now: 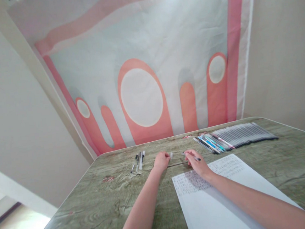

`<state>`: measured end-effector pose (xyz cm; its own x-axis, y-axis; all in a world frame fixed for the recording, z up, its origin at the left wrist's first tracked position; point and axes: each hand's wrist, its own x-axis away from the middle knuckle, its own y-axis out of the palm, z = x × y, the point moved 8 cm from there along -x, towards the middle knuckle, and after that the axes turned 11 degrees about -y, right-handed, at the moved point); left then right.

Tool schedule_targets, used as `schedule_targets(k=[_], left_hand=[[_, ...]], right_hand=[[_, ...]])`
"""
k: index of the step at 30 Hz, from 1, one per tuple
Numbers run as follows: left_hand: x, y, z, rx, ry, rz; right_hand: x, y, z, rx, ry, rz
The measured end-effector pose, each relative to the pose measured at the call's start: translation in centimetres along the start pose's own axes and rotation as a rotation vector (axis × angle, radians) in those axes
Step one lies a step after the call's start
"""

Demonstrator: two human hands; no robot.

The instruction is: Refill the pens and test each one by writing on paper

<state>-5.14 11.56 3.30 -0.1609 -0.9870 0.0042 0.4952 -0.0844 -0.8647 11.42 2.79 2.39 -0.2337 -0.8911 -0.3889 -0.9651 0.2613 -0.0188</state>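
Observation:
My right hand (195,160) is closed around a pen (197,158), whose dark end sticks out behind the fingers and whose tip points left. Its forearm crosses the sheet of paper (218,197), which has rows of handwritten characters along its far part. To the left, my left hand (162,160) is pinched at a small clear piece (171,155) that looks like a pen cap; its details are blurred. A gap of bare table separates the two hands.
Left of my hands lie several pen parts (139,160). At the back right, a long row of clear pens (246,133) lies beside several coloured pens (212,143). The wood-grain table (96,208) reaches back to a patterned cloth (145,93).

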Motion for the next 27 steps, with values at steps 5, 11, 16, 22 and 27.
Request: schedule_targets(k=[5, 11, 16, 22, 27], left_hand=[[0.4, -0.4, -0.2, 0.099, -0.049, 0.008], [2.5, -0.1, 0.5, 0.406, -0.067, 0.025], [4.1, 2.8, 0.4, 1.287, -0.221, -0.236], [4.5, 2.9, 0.2, 1.549, -0.223, -0.227], [4.5, 3.1, 0.4, 1.587, -0.211, -0.209]], right_hand=[[-0.1, 0.1, 0.2, 0.006, -0.002, -0.016], [0.1, 0.2, -0.8, 0.058, -0.064, -0.041], [1.0, 0.7, -3.3, 0.142, -0.249, -0.094], [1.9, 1.6, -5.2, 0.225, -0.377, -0.200], [2.2, 1.9, -6.1, 0.239, -0.421, -0.233]])
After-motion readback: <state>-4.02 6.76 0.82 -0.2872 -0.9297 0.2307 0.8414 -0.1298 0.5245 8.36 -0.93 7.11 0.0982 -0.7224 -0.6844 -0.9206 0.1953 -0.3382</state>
